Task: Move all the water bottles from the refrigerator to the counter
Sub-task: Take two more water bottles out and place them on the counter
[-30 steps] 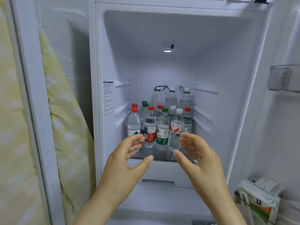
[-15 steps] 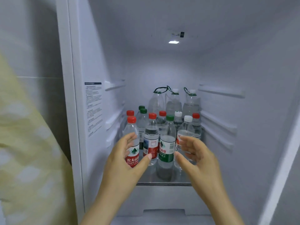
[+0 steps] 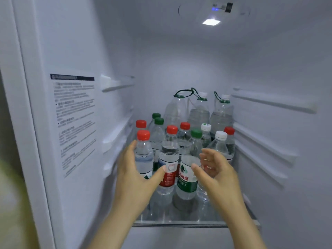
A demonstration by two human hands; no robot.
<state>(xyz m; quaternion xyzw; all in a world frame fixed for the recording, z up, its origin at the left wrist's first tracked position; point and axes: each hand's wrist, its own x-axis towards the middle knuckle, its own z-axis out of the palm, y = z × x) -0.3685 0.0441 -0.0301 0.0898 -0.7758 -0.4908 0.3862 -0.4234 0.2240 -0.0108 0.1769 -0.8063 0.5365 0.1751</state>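
Standing upright, all the water bottles (image 3: 184, 139): long axes vertical, caps pointing at the ceiling of the refrigerator (image 3: 170, 69), bases on its glass shelf (image 3: 179, 222).

Front-left bottle (image 3: 143, 155), red cap, clear body, sits inside the left grip (image 3: 133, 177). Fingers lie fairly straight along its far left side; thumb reaches across in front. Grip released, cupped about the bottle, not clenched. Whether skin meets plastic cannot be told.

Just past the left grip's thumb tip: red-label bottle (image 3: 169, 169), red cap. Between the two grips: green-label bottle (image 3: 186, 178), green cap, label facing the camera.

Right grip (image 3: 219, 175) released, fingers loosely curled, holding nothing, thumb pointing toward the green-label bottle. Directly behind its fingers: white-capped bottle (image 3: 220, 142), lower body hidden by the grip.

Beyond both grips: second-row bottles (image 3: 158, 133), small, with red, green and white caps, packed close. Farthest from the grips, against the back wall: three large bottles (image 3: 199, 114) with green carry loops at the necks, also upright.

Left of the left grip: printed sticker (image 3: 73, 123) on the side wall, text too blurred to read. Right of the right grip: moulded shelf rails (image 3: 265, 103) on the opposite wall. High above both grips: lit lamp (image 3: 211, 22) in the ceiling.
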